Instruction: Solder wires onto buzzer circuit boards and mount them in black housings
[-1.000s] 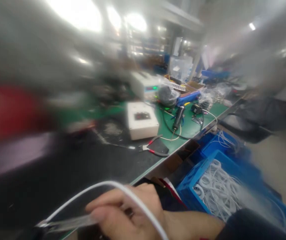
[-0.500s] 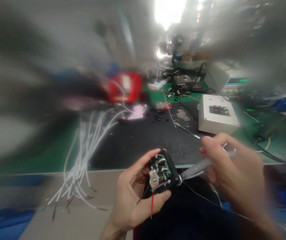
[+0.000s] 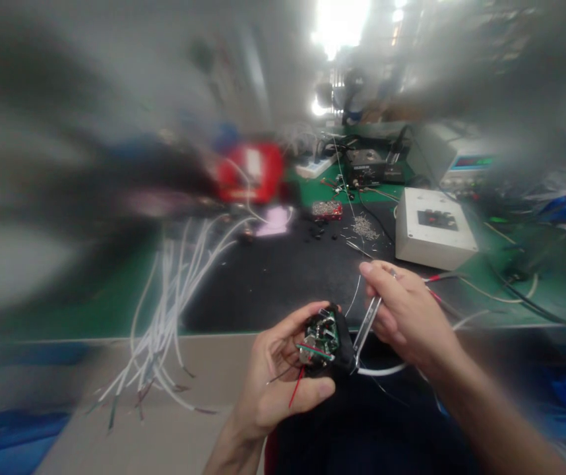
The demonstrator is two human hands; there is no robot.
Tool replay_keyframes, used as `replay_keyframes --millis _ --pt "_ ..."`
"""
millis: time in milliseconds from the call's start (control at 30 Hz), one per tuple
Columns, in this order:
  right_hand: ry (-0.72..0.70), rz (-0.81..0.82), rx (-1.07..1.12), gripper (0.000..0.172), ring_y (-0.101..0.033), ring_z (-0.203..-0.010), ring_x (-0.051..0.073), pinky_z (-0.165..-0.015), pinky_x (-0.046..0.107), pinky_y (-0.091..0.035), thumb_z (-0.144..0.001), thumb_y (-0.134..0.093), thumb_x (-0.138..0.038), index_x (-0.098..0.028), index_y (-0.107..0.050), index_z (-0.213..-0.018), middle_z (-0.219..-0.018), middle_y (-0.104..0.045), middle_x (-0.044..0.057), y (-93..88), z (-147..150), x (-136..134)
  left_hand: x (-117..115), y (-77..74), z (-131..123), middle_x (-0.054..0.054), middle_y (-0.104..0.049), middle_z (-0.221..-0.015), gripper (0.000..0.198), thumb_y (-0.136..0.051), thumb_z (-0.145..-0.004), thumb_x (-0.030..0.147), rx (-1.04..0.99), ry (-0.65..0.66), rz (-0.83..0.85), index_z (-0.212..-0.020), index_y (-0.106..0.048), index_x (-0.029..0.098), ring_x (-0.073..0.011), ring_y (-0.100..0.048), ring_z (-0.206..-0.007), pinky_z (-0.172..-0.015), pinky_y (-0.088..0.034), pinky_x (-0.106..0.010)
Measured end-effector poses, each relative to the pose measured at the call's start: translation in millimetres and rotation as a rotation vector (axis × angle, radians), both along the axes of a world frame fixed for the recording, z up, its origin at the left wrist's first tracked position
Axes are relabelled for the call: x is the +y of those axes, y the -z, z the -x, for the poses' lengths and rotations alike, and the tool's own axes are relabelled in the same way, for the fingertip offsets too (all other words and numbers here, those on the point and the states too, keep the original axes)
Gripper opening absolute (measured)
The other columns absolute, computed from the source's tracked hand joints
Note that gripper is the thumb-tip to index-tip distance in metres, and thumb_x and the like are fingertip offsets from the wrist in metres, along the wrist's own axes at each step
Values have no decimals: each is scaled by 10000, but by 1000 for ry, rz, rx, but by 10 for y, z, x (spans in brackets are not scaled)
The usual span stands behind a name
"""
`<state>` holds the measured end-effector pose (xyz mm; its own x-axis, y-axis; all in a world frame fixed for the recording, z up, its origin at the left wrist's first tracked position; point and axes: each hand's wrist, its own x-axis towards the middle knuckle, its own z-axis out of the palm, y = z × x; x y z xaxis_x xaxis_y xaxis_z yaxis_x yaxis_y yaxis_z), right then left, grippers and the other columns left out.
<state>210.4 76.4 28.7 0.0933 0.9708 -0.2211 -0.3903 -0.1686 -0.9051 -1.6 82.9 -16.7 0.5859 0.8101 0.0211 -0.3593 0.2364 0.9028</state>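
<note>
The table (image 3: pixel 115 310) is seen first: a long work surface covered in green, with a black mat (image 3: pixel 283 284) laid over its middle, probably so that small parts are kept from sliding and are easy to see. Near the left edge of the mat a bundle of white cables (image 3: pixel 174 316) is spread out, with the stripped ends hanging over the front edge of the table, within easy reach. At the right side, a white box with a dark panel (image 3: pixel 434 227) is placed on the green surface, and behind it a black unit (image 3: pixel 369 168) and a pale instrument with a lit display (image 3: pixel 461 158) are standing, away from the working area. A red object (image 3: pixel 251 173) is seen further back, but it is too blurred to be named. Small loose metal parts (image 3: pixel 362 227) are scattered on the mat near the white box.

In front of the table edge, low and close to the body, a small black housing with an open circuit board (image 3: pixel 323 340) is held. It is gripped in the left hand (image 3: pixel 276 373), with the thumb below and the fingers curled over the top, so that the board is turned toward the eyes. Thin red and black wires (image 3: pixel 293 392) are hanging from it.

The right hand (image 3: pixel 404 316) is closed on metal tweezers (image 3: pixel 365 333), held like a pen so that the tips can be guided finely; the tips are brought to the right edge of the housing, where a white cable (image 3: pixel 382 371) is curving away.
</note>
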Motion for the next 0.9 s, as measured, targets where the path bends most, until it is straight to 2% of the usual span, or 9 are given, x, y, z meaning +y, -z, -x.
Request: replay_keyframes --millis 267,467,633,733,767,833,900 --pt "-54 66 106 392 -235 -296 43 -313 129 -187 -970 -695 -531 -204 -532 -827 -398 -372 -106 136 30 66 21 117 28 -123 -687 -1426 816 -917 -707 183 -14 17 22 -1464 -617 237 -283 -699 -1225 -1042 -533 -290" --pt "-65 106 130 404 -235 -301 37 -308 126 -181 -955 -714 -529 -193 -540 -813 -410 -374 -106 178 33 84 52 138 31 -154 -737 -1318 851 -931 -701 243 20 46 20 -1481 -594 194 -311 -723 -1173 -1028 -548 -352" --pt "-22 47 91 419 -235 -294 34 -314 124 -184 -952 -727 -548 -195 -549 -811 -394 -378 -100 0 -27 -6 131 -42 80 -165 -710 -1378 779 -914 -717 326 42 29 -65 -1434 -639 193 -345 -689 -1241 -1048 -541 -372" --pt "-36 28 131 422 -230 -284 32 -305 117 -187 -951 -733 -548 -200 -549 -801 -386 -377 -100 -188 -23 -121 125 -133 100 -176 -740 -1308 757 -905 -687 428 -33 -59 -62 -1365 -688 171 -370 -695 -1196 -988 -568 -395" --pt "-68 44 178 421 -221 -282 31 -300 116 -182 -954 -732 -539 -200 -543 -791 -387 -372 -101 -240 -11 -158 112 -146 107 -175 -749 -1273 770 -907 -663 460 -80 -88 -38 -1343 -701 163 -356 -710 -1137 -941 -579 -382" --pt "-139 81 284 414 -193 -284 31 -286 121 -170 -964 -720 -523 -203 -530 -782 -397 -367 -103 -300 12 -212 90 -161 149 -151 -761 -1172 713 -874 -674 533 -195 -116 27 -1268 -729 166 -267 -715 -952 -832 -581 -328" --pt "-160 79 314 396 -192 -288 35 -281 128 -174 -978 -698 -520 -208 -525 -805 -416 -384 -104 -282 15 -225 106 -204 258 -125 -745 -1072 694 -812 -706 620 -290 -143 47 -1219 -728 161 -171 -637 -764 -711 -553 -276"
